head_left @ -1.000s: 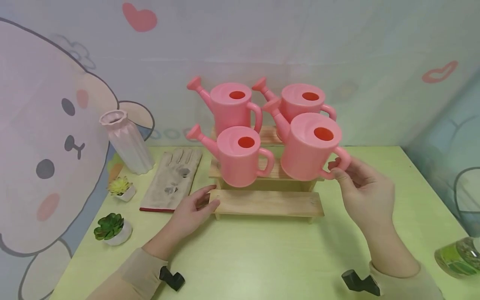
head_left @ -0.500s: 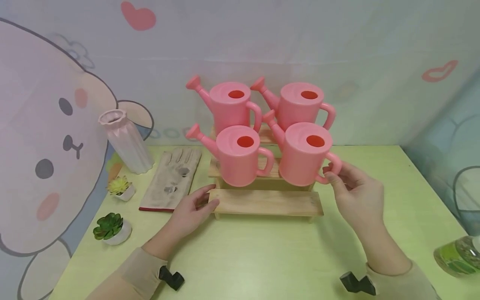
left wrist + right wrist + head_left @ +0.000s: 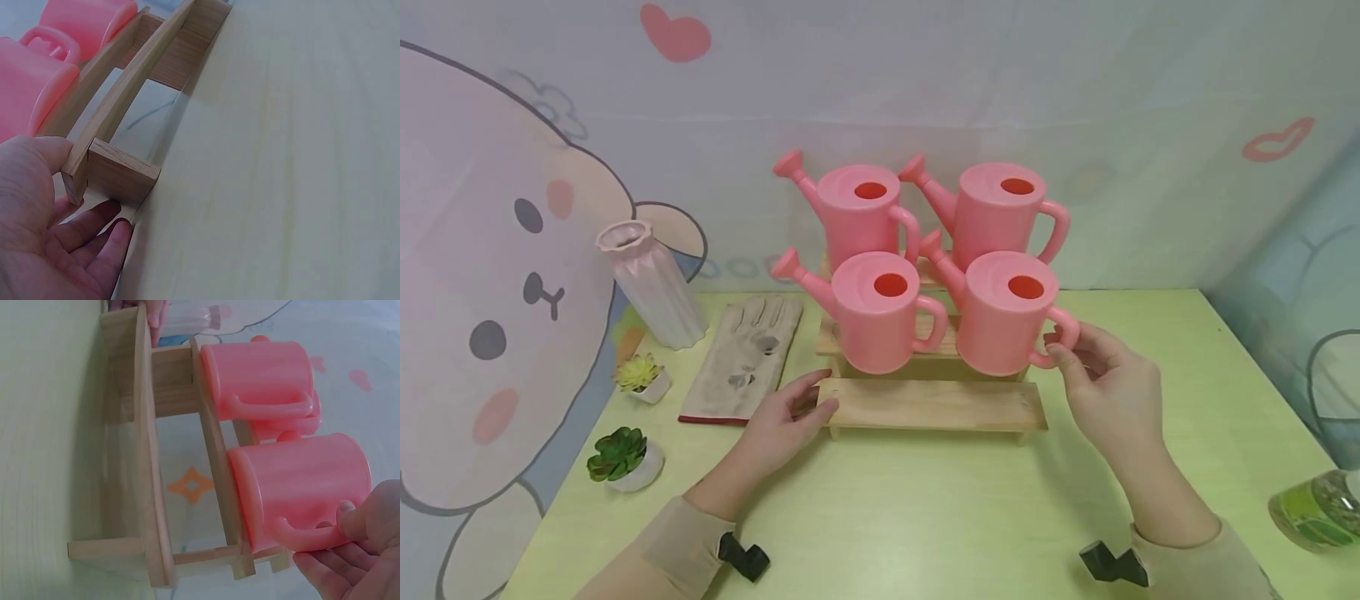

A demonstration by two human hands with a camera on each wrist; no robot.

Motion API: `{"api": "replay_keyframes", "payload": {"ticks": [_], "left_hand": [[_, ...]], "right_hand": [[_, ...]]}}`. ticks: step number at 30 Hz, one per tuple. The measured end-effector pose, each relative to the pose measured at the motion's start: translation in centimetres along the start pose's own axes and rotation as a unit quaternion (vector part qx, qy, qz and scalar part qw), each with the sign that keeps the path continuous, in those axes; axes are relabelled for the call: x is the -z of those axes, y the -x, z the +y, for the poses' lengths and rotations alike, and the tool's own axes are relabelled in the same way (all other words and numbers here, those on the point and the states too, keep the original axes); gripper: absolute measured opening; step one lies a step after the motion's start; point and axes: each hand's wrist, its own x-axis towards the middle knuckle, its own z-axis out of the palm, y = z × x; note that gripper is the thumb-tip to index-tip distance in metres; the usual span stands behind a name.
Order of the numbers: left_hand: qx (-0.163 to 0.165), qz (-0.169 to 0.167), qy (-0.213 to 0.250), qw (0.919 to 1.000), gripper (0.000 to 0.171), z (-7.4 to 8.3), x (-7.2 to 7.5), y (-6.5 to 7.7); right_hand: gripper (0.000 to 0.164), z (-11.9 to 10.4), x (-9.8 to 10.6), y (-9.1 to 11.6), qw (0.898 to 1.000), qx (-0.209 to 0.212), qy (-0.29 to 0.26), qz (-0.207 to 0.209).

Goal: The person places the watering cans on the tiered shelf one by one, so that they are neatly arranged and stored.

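Observation:
Pink watering cans stand on a stepped wooden stand (image 3: pixel 932 405), two on the top step and two on the middle one. My right hand (image 3: pixel 1112 387) pinches the handle of the front right watering can (image 3: pixel 1006 321) between thumb and fingers. In the right wrist view, that can's base (image 3: pixel 247 500) meets the middle step. To its left is the front left watering can (image 3: pixel 874 321); behind are the back left can (image 3: pixel 856 217) and back right can (image 3: pixel 996 212). My left hand (image 3: pixel 786 425) grips the left end of the lowest step, thumb against the board (image 3: pixel 100 134), other fingers partly below.
Left of the stand lies a stained work glove (image 3: pixel 745 358), with a white fluted vase (image 3: pixel 658 287) behind. Two small potted succulents, one yellow (image 3: pixel 642 377) and one green (image 3: pixel 625 458), stand near the table's left edge. A green-labelled jar (image 3: pixel 1315 510) is at far right.
My right hand has lowered the front right watering can onto the middle step, moving down and slightly left. My left hand has stayed at the stand's left end.

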Motion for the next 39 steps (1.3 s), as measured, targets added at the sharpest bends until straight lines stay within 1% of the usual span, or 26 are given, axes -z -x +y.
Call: {"api": "replay_keyframes", "payload": {"ticks": [4, 7, 10, 12, 14, 15, 17, 18, 19, 21, 22, 23, 24, 25, 26, 27, 29, 30, 31, 33, 34, 35, 36, 37, 38, 39], "left_hand": [[-0.002, 0.001, -0.001, 1.0, 0.058, -0.1, 0.1, 0.0], [-0.001, 0.003, -0.003, 1.0, 0.057, -0.2, 0.1, 0.1], [-0.005, 0.002, -0.002, 1.0, 0.058, -0.2, 0.2, 0.1], [-0.005, 0.003, -0.002, 1.0, 0.058, -0.2, 0.2, 0.1], [-0.003, 0.004, -0.001, 1.0, 0.058, -0.3, 0.3, 0.1], [-0.001, 0.006, -0.002, 1.0, 0.058, -0.3, 0.3, 0.1], [-0.001, 0.006, -0.002, 1.0, 0.059, -0.3, 0.3, 0.1], [-0.001, 0.004, -0.003, 1.0, 0.06, -0.2, 0.3, 0.1], [-0.001, 0.002, -0.001, 1.0, 0.061, -0.2, 0.3, 0.1], [0.001, -0.004, -0.007, 1.0, 0.064, 0.1, 0.4, 0.2], [0.005, -0.006, -0.013, 0.9999, 0.066, 0.4, 0.5, 0.2], [0.014, -0.007, -0.022, 0.9996, 0.068, 0.7, 0.7, 0.3], [0.021, -0.008, -0.041, 0.9989, 0.07, 1.1, 0.9, 0.5], [0.027, -0.008, -0.066, 0.9974, 0.072, 1.5, 1.1, 0.7], [0.033, -0.007, -0.102, 0.9942, 0.073, 2.1, 1.4, 1.0], [0.032, -0.004, -0.146, 0.9887, 0.073, 2.6, 1.7, 1.3], [0.01, 0.009, -0.234, 0.9723, 0.071, 4.1, 2.3, 2.1], [-0.014, 0.019, -0.274, 0.9616, 0.068, 5.1, 2.6, 2.5], [-0.047, 0.031, -0.305, 0.9507, 0.064, 6.0, 2.9, 2.9], [-0.137, 0.058, -0.344, 0.9272, 0.053, 8.1, 3.4, 3.8], [-0.189, 0.067, -0.349, 0.9153, 0.049, 9.2, 3.5, 4.2], [-0.244, 0.071, -0.353, 0.9005, 0.047, 10.3, 3.6, 4.5], [-0.299, 0.074, -0.354, 0.8829, 0.046, 11.3, 3.7, 4.8], [-0.349, 0.073, -0.356, 0.8635, 0.046, 12.2, 3.8, 5.0], [-0.391, 0.069, -0.359, 0.8446, 0.047, 13.0, 3.9, 5.2], [-0.425, 0.062, -0.362, 0.8273, 0.05, 13.8, 3.9, 5.2]], "right_hand": [[0.027, 0.2, 0.0, 0.1, 1.0, -0.01, -0.002, -0.016], [0.029, 0.1, 0.0, 0.1, 0.999, -0.015, -0.013, -0.028], [0.037, 0.1, 0.0, 0.0, 0.999, -0.017, -0.023, -0.046], [0.046, 0.1, 0.1, 0.0, 0.998, -0.012, -0.015, -0.054], [0.052, 0.0, 0.3, 0.0, 0.999, -0.001, -0.004, -0.043], [0.052, 0.0, 0.5, -0.1, 1.0, 0.012, -0.001, -0.024], [0.047, -0.3, 0.9, -0.1, 0.997, 0.061, -0.005, 0.038], [0.042, -0.6, 1.1, -0.1, 0.993, 0.09, -0.018, 0.078], [0.036, -0.9, 1.3, -0.1, 0.984, 0.124, -0.032, 0.12], [0.027, -1.9, 1.4, -0.1, 0.959, 0.203, -0.058, 0.191], [0.027, -2.5, 1.4, -0.1, 0.945, 0.242, -0.07, 0.211], [0.028, -3.2, 1.3, -0.1, 0.931, 0.278, -0.085, 0.222], [0.03, -3.9, 1.1, 0.0, 0.918, 0.313, -0.099, 0.222], [0.033, -4.5, 0.9, 0.0, 0.908, 0.346, -0.108, 0.21], [0.037, -5.1, 0.7, 0.0, 0.9, 0.374, -0.114, 0.192], [0.039, -5.7, 0.6, 0.1, 0.895, 0.396, -0.118, 0.166], [0.041, -6.6, 0.4, 0.0, 0.888, 0.429, -0.116, 0.117], [0.042, -6.9, 0.3, 0.0, 0.888, 0.438, -0.107, 0.093], [0.042, -7.1, 0.3, -0.1, 0.887, 0.445, -0.097, 0.072], [0.041, -7.6, 0.3, -0.3, 0.884, 0.461, -0.072, 0.035], [0.041, -7.7, 0.2, -0.4, 0.88, 0.471, -0.056, 0.02], [0.041, -7.9, 0.1, -0.5, 0.874, 0.484, -0.041, 0.005], [0.041, -8.0, 0.0, -0.6, 0.868, 0.496, -0.028, -0.01], [0.042, -8.1, -0.1, -0.6, 0.86, 0.51, -0.018, -0.027], [0.043, -8.1, -0.1, -0.7, 0.851, 0.524, -0.006, -0.043], [0.045, -8.1, -0.2, -0.6, 0.842, 0.537, 0.005, -0.059]]}}
